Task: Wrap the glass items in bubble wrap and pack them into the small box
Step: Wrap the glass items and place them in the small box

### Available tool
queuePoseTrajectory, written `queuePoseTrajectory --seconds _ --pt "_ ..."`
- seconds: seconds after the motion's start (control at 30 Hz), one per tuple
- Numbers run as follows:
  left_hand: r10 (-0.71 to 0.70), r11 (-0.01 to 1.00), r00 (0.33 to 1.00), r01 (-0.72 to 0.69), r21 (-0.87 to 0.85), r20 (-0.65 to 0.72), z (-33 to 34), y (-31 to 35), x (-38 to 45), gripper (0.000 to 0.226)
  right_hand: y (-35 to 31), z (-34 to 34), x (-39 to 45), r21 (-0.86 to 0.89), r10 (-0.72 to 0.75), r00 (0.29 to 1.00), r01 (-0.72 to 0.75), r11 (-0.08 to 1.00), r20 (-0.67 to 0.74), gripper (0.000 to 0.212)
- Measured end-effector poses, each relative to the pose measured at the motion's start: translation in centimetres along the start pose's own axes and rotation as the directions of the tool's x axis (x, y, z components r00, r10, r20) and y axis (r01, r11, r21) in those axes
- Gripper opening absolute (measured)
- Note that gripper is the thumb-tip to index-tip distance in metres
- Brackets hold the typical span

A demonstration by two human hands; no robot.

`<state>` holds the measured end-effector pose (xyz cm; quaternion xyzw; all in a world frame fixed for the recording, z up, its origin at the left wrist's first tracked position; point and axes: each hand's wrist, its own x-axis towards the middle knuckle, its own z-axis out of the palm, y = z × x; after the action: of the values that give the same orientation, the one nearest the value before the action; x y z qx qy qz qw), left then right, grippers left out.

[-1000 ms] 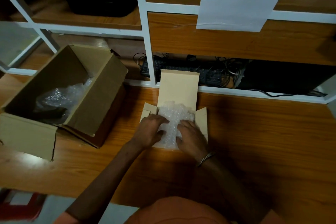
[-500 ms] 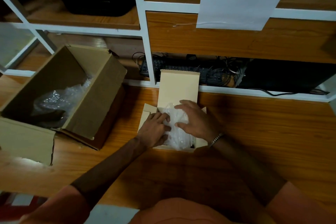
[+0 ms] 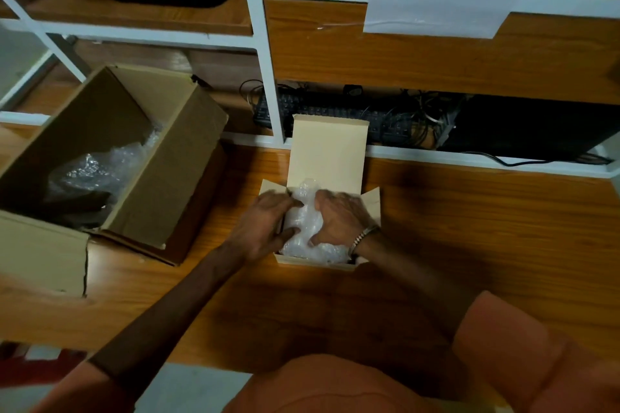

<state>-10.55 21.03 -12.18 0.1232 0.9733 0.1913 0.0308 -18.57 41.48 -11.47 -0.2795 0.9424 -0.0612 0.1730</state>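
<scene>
Packing looks nearly done: the left hand [image 3: 265,228] and right hand [image 3: 339,220], fingers curled, grip the bubble-wrapped bundle [image 3: 307,228] inside the small box [image 3: 315,260], lid unclosed.

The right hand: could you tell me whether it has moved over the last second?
Yes. The right hand first reached toward the small box's upright lid, then drew back onto the bubble wrap.
</scene>
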Motion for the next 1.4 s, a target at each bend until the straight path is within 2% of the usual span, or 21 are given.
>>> queuePoseTrajectory --seconds 0.1,0.27,0.33,0.43,0.53,0.6,0.67,0.77,0.87,1.0,1.1,1.17,1.3,1.33,1.4 --pt "0.028 0.997 0.999 -0.026 0.068 -0.032 0.3 0.1 0.1 0.055 -0.9 0.5 0.2 0.003 0.039 0.999 -0.039 0.999 -0.037 0.091" --pt "0.092 0.976 0.994 -0.102 0.191 0.06 2.0 0.8 0.2 0.047 -1.0 2.1 0.0 0.023 0.082 0.993 -0.08 0.997 -0.086 0.093" --pt "0.068 0.967 0.994 -0.085 0.24 0.081 2.1 1.3 0.6 0.054 -0.8 2.3 -0.1 0.061 0.094 0.992 -0.089 0.994 -0.082 0.092" --pt "0.034 0.959 0.993 -0.066 0.277 0.116 2.0 1.8 1.6 0.074 -0.3 2.3 -0.6 0.127 0.091 0.995 -0.085 0.988 -0.049 0.106" --pt "0.021 0.963 0.987 -0.063 0.261 0.158 2.0 1.1 2.5 0.086 0.4 0.8 -1.5 0.272 0.056 0.998 -0.062 0.96 0.028 0.102" --pt "0.015 0.971 0.982 -0.059 0.233 0.188 2.1 0.5 3.0 0.092 1.2 -0.1 -2.1 0.318 0.064 0.998 -0.057 0.947 -0.013 0.102" --pt "0.034 0.97 0.981 -0.078 0.228 0.191 2.5 0.2 3.4 0.092 1.8 -0.6 -2.7 0.232 0.088 0.994 -0.072 0.97 -0.058 0.103" --pt "0.066 0.955 0.977 -0.122 0.272 0.204 2.9 0.2 4.1 0.089 2.3 -0.2 -3.0 0.074 0.083 0.996 -0.081 0.994 -0.016 0.097" --pt "0.073 0.942 0.978 -0.132 0.309 0.198 2.9 0.5 4.4 0.082 2.2 0.2 -3.0 -0.001 0.023 1.0 -0.023 1.0 -0.005 0.086" --pt "-0.089 0.913 0.984 0.019 0.407 0.153 2.8 2.6 4.8 0.077 1.8 0.0 -2.5 0.037 0.046 0.999 -0.046 0.998 -0.008 0.078" --pt "-0.167 0.888 0.979 0.097 0.449 0.117 2.7 3.9 5.2 0.082 1.6 0.1 -2.5 -0.059 0.019 1.0 -0.02 0.998 -0.011 0.074" --pt "-0.16 0.893 0.981 0.097 0.439 0.109 2.6 3.9 5.1 0.076 1.8 -0.1 -2.6 -0.093 -0.003 1.0 0.005 0.996 0.02 0.077" --pt "-0.114 0.92 0.976 0.034 0.39 0.185 2.8 3.5 3.8 0.074 2.9 -1.9 -2.3 0.008 -0.048 0.985 0.047 0.999 0.167 0.09" --pt "-0.102 0.937 0.973 0.024 0.348 0.205 2.6 3.4 3.6 0.077 3.2 -2.4 -2.2 0.046 -0.056 0.98 0.048 0.998 0.192 0.096" --pt "-0.086 0.987 0.977 0.057 0.15 0.194 1.7 3.2 3.3 0.089 3.7 -2.9 -2.0 0.12 -0.044 0.982 0.022 0.993 0.183 0.108"
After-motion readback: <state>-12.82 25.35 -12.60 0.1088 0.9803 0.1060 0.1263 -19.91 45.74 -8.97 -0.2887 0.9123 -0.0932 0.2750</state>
